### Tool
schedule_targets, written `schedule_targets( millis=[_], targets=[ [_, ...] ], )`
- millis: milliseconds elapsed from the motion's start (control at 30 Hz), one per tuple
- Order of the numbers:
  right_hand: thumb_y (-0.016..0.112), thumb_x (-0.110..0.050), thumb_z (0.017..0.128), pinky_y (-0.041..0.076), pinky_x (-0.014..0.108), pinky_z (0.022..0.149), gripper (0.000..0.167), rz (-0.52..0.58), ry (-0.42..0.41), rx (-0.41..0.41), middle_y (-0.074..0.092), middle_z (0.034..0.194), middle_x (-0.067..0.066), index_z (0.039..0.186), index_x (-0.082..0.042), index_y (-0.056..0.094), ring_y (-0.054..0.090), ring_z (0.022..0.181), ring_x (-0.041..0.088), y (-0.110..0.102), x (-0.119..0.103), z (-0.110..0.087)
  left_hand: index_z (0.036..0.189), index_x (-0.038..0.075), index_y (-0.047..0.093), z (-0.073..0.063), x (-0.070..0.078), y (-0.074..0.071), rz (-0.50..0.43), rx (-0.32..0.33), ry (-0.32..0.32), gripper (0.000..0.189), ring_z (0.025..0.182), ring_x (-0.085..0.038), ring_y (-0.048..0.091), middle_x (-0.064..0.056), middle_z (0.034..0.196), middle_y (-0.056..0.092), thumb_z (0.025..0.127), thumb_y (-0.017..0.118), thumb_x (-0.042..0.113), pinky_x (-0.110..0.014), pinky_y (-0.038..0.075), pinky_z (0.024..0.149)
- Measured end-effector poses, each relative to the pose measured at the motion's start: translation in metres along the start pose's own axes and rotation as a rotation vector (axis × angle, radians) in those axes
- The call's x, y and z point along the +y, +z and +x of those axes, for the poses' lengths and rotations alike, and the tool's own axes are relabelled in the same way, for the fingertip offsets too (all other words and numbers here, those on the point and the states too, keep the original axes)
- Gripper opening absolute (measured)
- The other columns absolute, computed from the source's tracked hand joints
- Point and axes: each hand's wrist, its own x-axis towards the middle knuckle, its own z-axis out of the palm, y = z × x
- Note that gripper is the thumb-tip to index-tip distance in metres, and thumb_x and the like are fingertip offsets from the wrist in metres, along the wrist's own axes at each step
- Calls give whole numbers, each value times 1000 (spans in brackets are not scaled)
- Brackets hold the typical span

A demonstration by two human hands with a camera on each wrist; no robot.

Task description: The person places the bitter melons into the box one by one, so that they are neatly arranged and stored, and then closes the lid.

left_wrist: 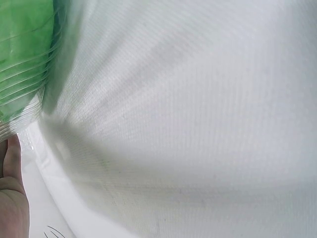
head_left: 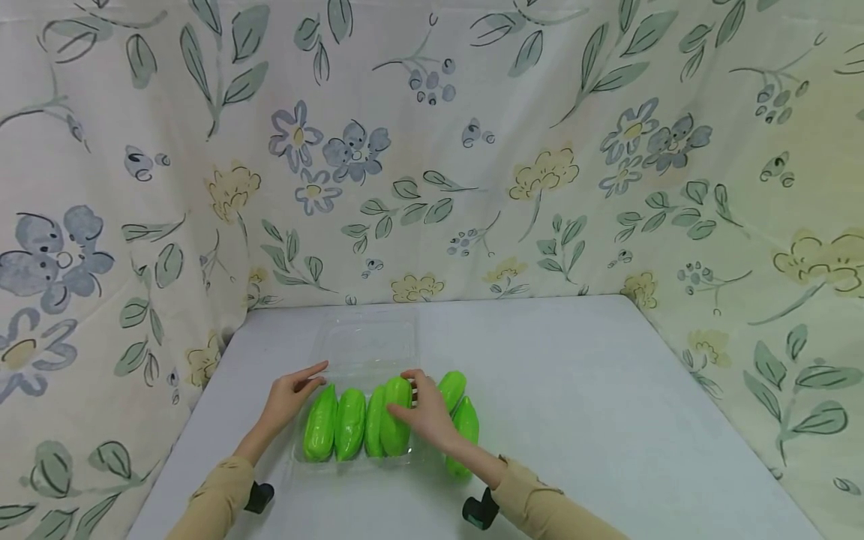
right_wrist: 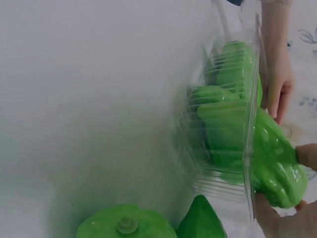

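Observation:
A clear plastic box [head_left: 351, 460] lies before me with several green bitter melons side by side in it, among them one [head_left: 319, 427] at its left end. My right hand [head_left: 428, 412] grips a glossy, ridged bitter melon [right_wrist: 278, 158] at the box's right end, thumb on one side and fingers on the other. In the right wrist view, part of this melon sticks out past the rim [right_wrist: 251, 124]. At the far left corner of the box, my left hand [head_left: 289, 397] has its fairly straight fingers [left_wrist: 14, 158] right at the edge.
Two loose bitter melons lie just right of the box, one farther back [head_left: 453, 386] and one nearer [head_left: 467, 420], partly behind my right hand and forearm. The clear lid [head_left: 367, 337] extends behind the box on the white table [head_left: 574, 405]. A floral curtain [head_left: 418, 187] hangs behind.

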Motion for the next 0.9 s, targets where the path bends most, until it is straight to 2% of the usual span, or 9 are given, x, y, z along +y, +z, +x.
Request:
schedule_targets(
  millis=[167, 300, 533, 600, 700, 800, 900],
  targets=[
    [69, -13, 85, 53, 40, 86, 50, -19, -17, 40, 52, 113, 19, 127, 5, 50, 56, 103, 28, -1, 0, -2, 128, 8, 60, 0, -1, 0, -4, 4, 5, 35, 92, -18, 70, -15, 106, 71, 93, 60, 10, -10, 48, 76],
    [70, -8, 83, 51, 43, 89, 48, -70, -50, 70, 53, 112, 20, 126, 5, 52, 56, 104, 31, -1, 3, -3, 128, 9, 60, 0, -1, 0, -5, 8, 8, 35, 92, -17, 70, -15, 106, 71, 93, 60, 11, -11, 48, 76],
    [73, -6, 80, 47, 27, 75, 48, -183, -106, 100, 59, 106, 15, 124, 1, 56, 56, 92, 26, 1, 7, -3, 128, 10, 60, 0, -1, 0, -19, 7, 1, 35, 92, -18, 70, -15, 106, 71, 93, 60, 12, -11, 48, 76],
    [72, -6, 81, 48, 27, 76, 47, -175, -105, 101, 60, 106, 16, 124, 0, 56, 57, 92, 27, 1, 7, -3, 128, 9, 60, 1, -1, 0, -23, 4, 0, 35, 93, -20, 70, -15, 107, 71, 93, 60, 12, -10, 48, 76],
    [71, -5, 81, 52, 37, 82, 47, -128, -107, 99, 60, 109, 19, 124, 2, 55, 59, 96, 30, 1, 6, -3, 128, 8, 60, 1, -2, 0, -29, 2, 3, 35, 93, -21, 70, -16, 108, 71, 94, 60, 12, -10, 48, 77],
    [70, -4, 82, 52, 45, 85, 46, -82, -105, 91, 59, 109, 21, 124, 3, 54, 59, 99, 34, 1, 5, -3, 128, 8, 60, 1, -2, 0, -35, 0, 3, 35, 93, -21, 70, -16, 107, 71, 94, 59, 13, -9, 47, 77],
    [70, -4, 83, 51, 46, 86, 44, -62, -108, 85, 60, 109, 23, 124, 3, 54, 59, 99, 35, 0, 4, -3, 129, 9, 60, 1, -1, -1, -32, -1, -4, 35, 94, -21, 70, -15, 107, 71, 94, 59, 13, -9, 47, 77]
  ],
)
